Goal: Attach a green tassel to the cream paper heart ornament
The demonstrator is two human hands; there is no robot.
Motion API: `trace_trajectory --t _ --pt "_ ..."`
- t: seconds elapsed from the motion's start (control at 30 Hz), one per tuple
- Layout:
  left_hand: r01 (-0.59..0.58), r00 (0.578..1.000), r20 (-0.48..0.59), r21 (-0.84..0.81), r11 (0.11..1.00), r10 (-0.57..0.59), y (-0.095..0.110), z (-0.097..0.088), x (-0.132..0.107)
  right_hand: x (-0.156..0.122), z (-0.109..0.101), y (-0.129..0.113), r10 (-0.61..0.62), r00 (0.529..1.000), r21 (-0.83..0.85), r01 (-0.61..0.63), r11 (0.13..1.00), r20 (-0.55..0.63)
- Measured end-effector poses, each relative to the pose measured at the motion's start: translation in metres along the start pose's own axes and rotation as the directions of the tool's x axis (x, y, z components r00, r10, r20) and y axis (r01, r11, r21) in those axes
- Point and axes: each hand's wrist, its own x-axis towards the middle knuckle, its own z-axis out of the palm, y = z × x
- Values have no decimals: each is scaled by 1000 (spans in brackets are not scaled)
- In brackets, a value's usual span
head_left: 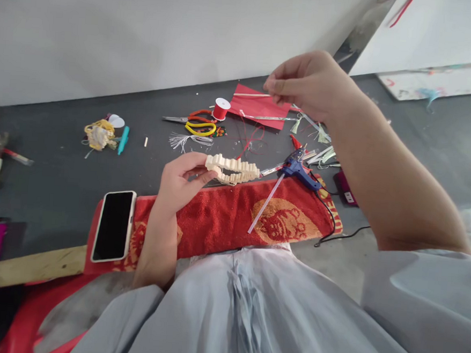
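My left hand (181, 181) grips one end of a pale cream loop of small ridged pieces (236, 167), thumb in front and fingers behind. The loop is held just above the table's near edge, over a red towel (212, 218). Raised to the upper right, my right hand (301, 79) has its thumb and fingers pinched together; whatever is between them cannot be made out. Thin red thread (251, 140) lies loose behind the loop. To its right a blue glue gun (298, 171) rests with a translucent glue stick (264, 204) jutting from it.
Behind are yellow-and-orange-handled scissors (201, 125), a red ribbon spool (221, 109), a red sheet (260, 107) and a white tassel (187, 140). A phone (113, 226) lies on the towel's left end. The gun's black cord (328, 234) hangs past the edge. A white wall (149, 30) closes the back.
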Motion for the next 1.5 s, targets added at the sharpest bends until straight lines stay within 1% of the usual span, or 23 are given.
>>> trace_trajectory --t 0.03,0.07,0.13,0.2,0.23,0.3,0.4,0.47,0.53,0.67,0.77,0.83,0.97,1.03,1.23,1.3,1.4,1.5 --pt "-48 999 8 45 998 48 1 -1 0 -5 2 -9 14 1000 11 -14 1000 -26" --pt "-101 995 24 99 990 99 3 -2 -1 -10 4 -20 40 999 -11 -40 999 7" --pt "-211 977 63 206 956 202 9 -3 -1 -19 9 -44 42 993 -75 -33 997 114" --pt "-308 951 85 286 907 296 15 -3 -2 -26 12 -67 -2 979 -136 30 990 202" --pt "-347 938 91 315 884 335 18 -2 -3 -28 14 -76 25 969 -194 24 981 248" --pt "-405 913 99 352 844 396 21 -2 -5 -30 16 -89 -8 935 -261 108 959 355" --pt "-443 893 115 394 805 436 22 -1 -9 -30 20 -99 -7 879 -340 191 921 476" --pt "-436 895 118 434 789 430 22 -1 -11 -30 24 -101 26 849 -395 218 893 528" --pt "-431 897 122 459 777 425 22 -1 -12 -29 28 -102 31 827 -433 262 862 561" --pt "-465 880 119 416 782 460 25 -1 -12 -31 37 -99 -44 793 -450 389 804 607" --pt "-435 896 111 418 798 430 25 -1 -12 -33 41 -97 -97 767 -410 440 799 635" --pt "-402 910 99 446 800 402 23 -1 -12 -34 43 -98 -114 766 -396 446 803 632" --pt "-370 923 80 460 807 377 17 -1 -12 -34 44 -100 -75 773 -402 406 821 629" --pt "-361 927 81 454 814 366 15 -1 -12 -32 44 -99 -74 779 -386 388 837 623" --pt "-324 942 66 427 844 329 14 -1 -13 -29 42 -86 -121 775 -285 367 886 621" --pt "-331 939 58 417 846 339 14 -1 -13 -28 41 -80 -124 777 -266 354 896 617" --pt "-375 922 59 382 845 383 13 0 -12 -27 41 -74 -123 777 -243 337 909 617" --pt "-397 913 61 356 846 403 12 1 -12 -26 41 -71 -120 804 -247 316 916 582"
